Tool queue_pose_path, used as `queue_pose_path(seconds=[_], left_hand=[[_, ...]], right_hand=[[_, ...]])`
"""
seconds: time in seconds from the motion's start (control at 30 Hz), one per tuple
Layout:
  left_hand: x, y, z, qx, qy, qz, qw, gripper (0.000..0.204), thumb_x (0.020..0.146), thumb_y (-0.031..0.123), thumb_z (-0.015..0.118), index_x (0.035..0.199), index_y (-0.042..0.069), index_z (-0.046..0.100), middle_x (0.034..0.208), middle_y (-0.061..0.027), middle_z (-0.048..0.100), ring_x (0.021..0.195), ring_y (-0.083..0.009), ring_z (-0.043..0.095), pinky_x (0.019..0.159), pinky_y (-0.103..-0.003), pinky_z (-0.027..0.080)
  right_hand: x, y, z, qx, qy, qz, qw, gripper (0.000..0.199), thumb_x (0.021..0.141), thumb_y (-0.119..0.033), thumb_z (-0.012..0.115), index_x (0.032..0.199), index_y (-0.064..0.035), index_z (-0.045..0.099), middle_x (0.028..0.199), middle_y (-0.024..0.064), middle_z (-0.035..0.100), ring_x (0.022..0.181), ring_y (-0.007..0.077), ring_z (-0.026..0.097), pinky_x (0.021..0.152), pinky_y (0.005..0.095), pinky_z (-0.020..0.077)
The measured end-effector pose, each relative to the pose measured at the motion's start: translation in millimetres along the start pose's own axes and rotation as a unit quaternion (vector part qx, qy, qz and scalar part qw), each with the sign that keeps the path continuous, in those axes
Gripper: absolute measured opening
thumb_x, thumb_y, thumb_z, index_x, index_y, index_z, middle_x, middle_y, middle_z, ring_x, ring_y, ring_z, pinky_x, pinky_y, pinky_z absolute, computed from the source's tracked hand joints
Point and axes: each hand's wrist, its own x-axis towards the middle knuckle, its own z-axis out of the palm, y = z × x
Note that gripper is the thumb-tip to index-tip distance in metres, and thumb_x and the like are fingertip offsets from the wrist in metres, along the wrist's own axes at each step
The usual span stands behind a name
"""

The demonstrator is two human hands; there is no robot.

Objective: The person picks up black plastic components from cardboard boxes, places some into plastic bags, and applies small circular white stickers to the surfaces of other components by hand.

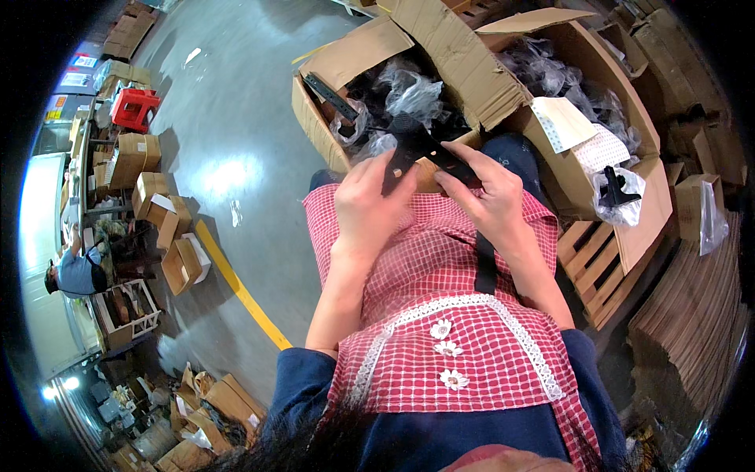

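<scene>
Black, flat and angular, a metal bracket [425,153] sits pinched between both hands. The left hand [368,206] curls around its near end; the right hand [489,197] presses fingers along its far edge — just beyond them, a cardboard box [318,118] of crinkled plastic-bagged parts [409,94].
</scene>
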Motion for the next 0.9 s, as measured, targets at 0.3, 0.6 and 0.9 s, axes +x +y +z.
queue_pose_path(seconds=[0.3,0.6,0.9], left_hand=[[-2.9,-2.8,-3.7,-0.026,-0.024,-0.033,0.999,0.038,0.078,0.013,0.084,0.108,-0.004,0.069,0.091,-0.0159,0.071,0.077,-0.0282,0.07,0.068,-0.034,0.056],[0.9,-1.3,-8.3,-0.066,0.048,-0.006,0.997,0.021,0.082,0.007,0.08,0.093,-0.005,0.067,0.08,-0.0152,0.067,0.065,-0.0233,0.062,0.061,-0.033,0.05],[-6.8,-5.2,-10.1,-0.058,0.097,0.001,0.994,0.019,0.078,0.002,0.08,0.095,-0.001,0.072,0.08,-0.0099,0.068,0.066,-0.0176,0.064,0.06,-0.029,0.049]], right_hand=[[-1.0,-3.2,-2.6,0.042,-0.02,0.023,0.999,0.042,0.084,-0.007,0.078,0.124,0.0005,0.067,0.101,0.0143,0.074,0.08,0.0149,0.072,0.069,0.0271,0.0578],[-1.1,-19.8,-13.4,0.31,-0.095,0.136,0.936,0.057,0.084,0.002,0.071,0.139,0.0004,0.056,0.113,0.011,0.07,0.097,0.0175,0.071,0.087,0.031,0.0577],[-1.0,-27.7,-25.5,0.617,-0.134,0.185,0.753,0.054,0.086,0.003,0.057,0.139,0.0116,0.049,0.116,0.0238,0.068,0.099,0.0308,0.072,0.087,0.0416,0.0605]])
